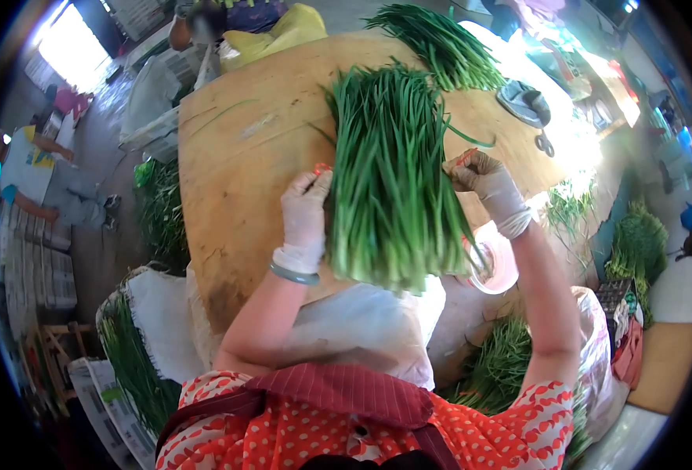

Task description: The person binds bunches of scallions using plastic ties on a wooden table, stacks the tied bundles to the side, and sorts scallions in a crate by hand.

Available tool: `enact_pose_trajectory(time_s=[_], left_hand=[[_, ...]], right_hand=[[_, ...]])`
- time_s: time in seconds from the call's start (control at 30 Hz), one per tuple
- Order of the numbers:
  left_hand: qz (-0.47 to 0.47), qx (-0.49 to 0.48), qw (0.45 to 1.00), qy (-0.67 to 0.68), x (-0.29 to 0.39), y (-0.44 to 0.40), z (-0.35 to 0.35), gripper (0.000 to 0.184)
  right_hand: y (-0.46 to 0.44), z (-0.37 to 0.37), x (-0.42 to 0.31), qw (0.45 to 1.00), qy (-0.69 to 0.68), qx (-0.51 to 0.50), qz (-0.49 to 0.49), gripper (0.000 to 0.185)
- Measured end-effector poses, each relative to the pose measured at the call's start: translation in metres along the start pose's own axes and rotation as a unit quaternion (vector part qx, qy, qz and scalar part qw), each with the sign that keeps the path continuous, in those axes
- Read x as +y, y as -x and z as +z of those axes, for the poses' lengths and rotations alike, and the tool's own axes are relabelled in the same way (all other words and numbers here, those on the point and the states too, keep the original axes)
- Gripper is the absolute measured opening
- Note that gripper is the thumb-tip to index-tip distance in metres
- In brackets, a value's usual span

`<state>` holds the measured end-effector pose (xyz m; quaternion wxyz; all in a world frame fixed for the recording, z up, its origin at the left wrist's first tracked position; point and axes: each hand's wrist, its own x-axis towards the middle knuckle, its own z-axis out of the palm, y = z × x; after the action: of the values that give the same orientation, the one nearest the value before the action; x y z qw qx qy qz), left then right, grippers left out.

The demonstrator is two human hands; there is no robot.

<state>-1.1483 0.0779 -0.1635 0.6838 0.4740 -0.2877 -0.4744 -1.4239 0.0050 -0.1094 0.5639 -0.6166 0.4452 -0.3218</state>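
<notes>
A wide bundle of green leafy stalks (393,172) lies on the wooden board (244,157), its pale ends toward me. My left hand (307,207), in a whitish glove, is at the bundle's left side, fingertips pinched on a small red strip (322,168). On the right side my gloved right hand (488,184) pinches another bit of red strip (465,157). Whether the two red bits join beneath the stalks is hidden. A pink-white round container (498,262) stands just below my right hand.
A second green bundle (448,47) lies at the board's far edge. Near it are a grey cloth item (523,103) and scissors (545,143). White crates (154,102) stand left, a yellow sack (283,35) beyond. A person (64,176) is at the far left.
</notes>
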Motion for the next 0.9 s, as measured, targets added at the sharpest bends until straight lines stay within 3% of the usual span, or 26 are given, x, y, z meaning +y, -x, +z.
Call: enact_pose_trajectory(time_s=[0.07,0.13,0.2,0.33,0.37,0.4,0.47,0.53,0.57,0.6,0.67,0.77,0.9], left_hand=[[-0.029,-0.016,0.998,-0.045,0.021,-0.010,-0.025,0.011],[-0.042,-0.004,0.999,-0.030,0.035,-0.019,-0.054,0.012],[-0.052,0.007,0.999,-0.014,0.052,-0.022,-0.071,0.013],[-0.041,0.050,0.994,-0.087,0.079,-0.015,-0.104,0.015],[0.015,0.026,0.977,-0.212,0.079,-0.015,-0.114,0.014],[0.071,0.006,0.939,-0.336,0.081,-0.017,-0.123,0.012],[0.033,0.008,0.963,-0.266,0.075,-0.017,-0.150,0.010],[0.108,0.023,0.923,-0.368,0.110,0.009,-0.150,0.011],[0.111,0.023,0.913,-0.393,0.120,0.014,-0.160,0.015],[0.196,0.041,0.907,-0.371,0.126,0.022,-0.162,0.017],[0.155,0.065,0.888,-0.428,0.149,0.039,-0.165,0.016],[0.172,0.105,0.885,-0.419,0.121,0.034,-0.196,0.018],[0.159,0.088,0.877,-0.445,0.124,0.032,-0.209,0.018]], right_hand=[[0.006,0.047,-0.016,0.999,0.019,0.030,-0.008,0.010],[0.008,0.091,-0.022,0.973,-0.161,0.072,-0.146,0.008],[0.006,0.135,-0.029,0.961,-0.189,0.112,-0.167,0.003],[-0.004,0.212,-0.030,0.938,-0.050,0.188,-0.287,0.005],[-0.008,0.225,-0.034,0.920,0.012,0.219,-0.325,0.006],[-0.011,0.235,-0.038,0.920,0.003,0.204,-0.334,0.006],[-0.011,0.256,-0.047,0.856,0.197,0.214,-0.428,0.005],[0.001,0.261,-0.065,0.856,0.263,0.133,-0.425,0.007],[0.004,0.266,-0.075,0.833,0.272,0.108,-0.469,0.009],[0.007,0.272,-0.080,0.809,0.282,0.086,-0.508,0.011],[0.010,0.285,-0.077,0.806,0.332,0.023,-0.490,0.016],[-0.004,0.310,-0.047,0.794,0.359,-0.032,-0.489,0.021],[-0.002,0.325,-0.057,0.790,0.322,0.003,-0.522,0.026]])
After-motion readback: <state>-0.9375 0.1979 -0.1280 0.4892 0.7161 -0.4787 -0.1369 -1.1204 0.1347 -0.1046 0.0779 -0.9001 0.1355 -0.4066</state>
